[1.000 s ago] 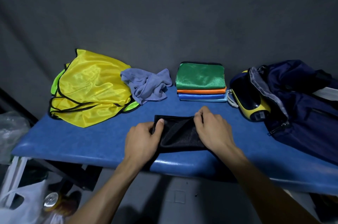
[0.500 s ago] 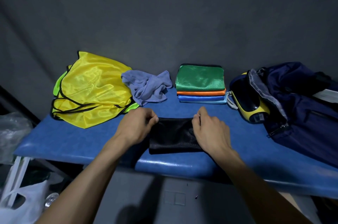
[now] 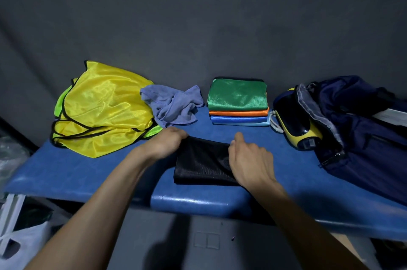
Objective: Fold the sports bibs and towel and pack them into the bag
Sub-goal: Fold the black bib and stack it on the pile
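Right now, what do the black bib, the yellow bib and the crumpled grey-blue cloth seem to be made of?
Black bib: likely synthetic mesh, matte; a fine dotted weave shows.
Yellow bib: probably smooth polyester, glossy; bright highlights run along its creases, with black binding on the edges.
Grey-blue cloth: looks like soft microfibre or terry towel, dull, without shine.

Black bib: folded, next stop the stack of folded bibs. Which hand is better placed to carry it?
Probably right. The right hand already lies on the black bib, on the side nearer the stack of folded bibs. The left hand is only at the bib's far left corner.
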`<control>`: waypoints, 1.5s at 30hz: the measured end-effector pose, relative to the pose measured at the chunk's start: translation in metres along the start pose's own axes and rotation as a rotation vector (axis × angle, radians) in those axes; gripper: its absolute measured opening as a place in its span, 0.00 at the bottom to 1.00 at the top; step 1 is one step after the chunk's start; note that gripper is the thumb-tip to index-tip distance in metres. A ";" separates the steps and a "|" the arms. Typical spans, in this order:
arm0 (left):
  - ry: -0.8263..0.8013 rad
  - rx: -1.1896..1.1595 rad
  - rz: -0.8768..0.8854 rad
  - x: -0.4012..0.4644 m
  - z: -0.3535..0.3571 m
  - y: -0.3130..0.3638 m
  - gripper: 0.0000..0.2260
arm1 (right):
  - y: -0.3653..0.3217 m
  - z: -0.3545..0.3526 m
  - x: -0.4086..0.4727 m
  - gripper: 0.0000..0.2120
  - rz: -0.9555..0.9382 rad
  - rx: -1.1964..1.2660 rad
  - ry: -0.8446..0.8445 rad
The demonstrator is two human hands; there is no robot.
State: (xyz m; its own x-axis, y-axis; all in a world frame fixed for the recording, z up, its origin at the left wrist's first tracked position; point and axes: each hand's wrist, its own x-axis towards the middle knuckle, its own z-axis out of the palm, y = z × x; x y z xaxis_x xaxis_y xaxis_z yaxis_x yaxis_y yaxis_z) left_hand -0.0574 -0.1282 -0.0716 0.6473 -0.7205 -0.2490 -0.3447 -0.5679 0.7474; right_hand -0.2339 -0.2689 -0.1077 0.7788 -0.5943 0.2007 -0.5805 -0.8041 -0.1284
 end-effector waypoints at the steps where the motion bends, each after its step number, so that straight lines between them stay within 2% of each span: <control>1: 0.017 0.085 0.018 0.003 0.002 -0.001 0.15 | 0.000 0.000 0.000 0.11 0.001 -0.014 0.007; 3: 0.061 0.058 0.048 0.005 0.006 -0.003 0.20 | 0.000 0.003 0.002 0.13 0.008 -0.001 0.027; 5: 0.099 0.078 0.088 0.010 0.009 -0.010 0.21 | 0.004 0.007 0.006 0.13 0.002 0.053 0.039; 9: 0.125 0.220 0.158 0.016 0.009 -0.018 0.22 | 0.008 0.012 0.012 0.09 -0.050 0.181 0.002; 14: 0.268 0.332 0.267 0.014 0.015 -0.025 0.20 | 0.011 0.012 0.017 0.14 -0.046 0.307 -0.012; 17: 0.273 0.338 0.301 0.012 0.016 -0.031 0.17 | 0.010 0.010 0.018 0.16 -0.047 0.300 -0.042; 19: 0.268 0.382 0.314 0.009 0.017 -0.033 0.18 | 0.008 0.008 0.019 0.16 -0.043 0.270 -0.080; 22: 0.205 0.454 0.280 0.005 0.018 -0.031 0.19 | 0.004 0.008 0.020 0.17 -0.047 0.223 -0.077; 26: 0.103 0.340 0.265 -0.009 0.010 -0.030 0.20 | -0.001 0.008 0.014 0.17 -0.104 0.288 0.052; 33: 0.073 0.163 0.248 -0.029 0.008 -0.028 0.18 | 0.002 0.012 0.010 0.15 -0.137 0.427 0.101; 38: -0.077 0.123 0.221 -0.036 0.008 -0.023 0.23 | 0.011 0.011 0.010 0.11 -0.099 0.569 0.086; 42: -0.144 0.190 0.232 -0.035 0.007 -0.017 0.21 | 0.014 0.004 0.008 0.08 -0.021 0.695 0.074; 45: -0.240 0.111 0.206 -0.032 0.009 -0.010 0.20 | 0.017 -0.001 0.008 0.07 0.029 0.768 0.074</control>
State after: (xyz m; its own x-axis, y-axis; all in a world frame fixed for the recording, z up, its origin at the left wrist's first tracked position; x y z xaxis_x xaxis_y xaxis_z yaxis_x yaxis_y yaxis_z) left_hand -0.0807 -0.1026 -0.0768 0.3819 -0.8904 -0.2475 -0.5322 -0.4308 0.7288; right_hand -0.2381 -0.2871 -0.1073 0.7322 -0.6342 0.2482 -0.2512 -0.5903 -0.7671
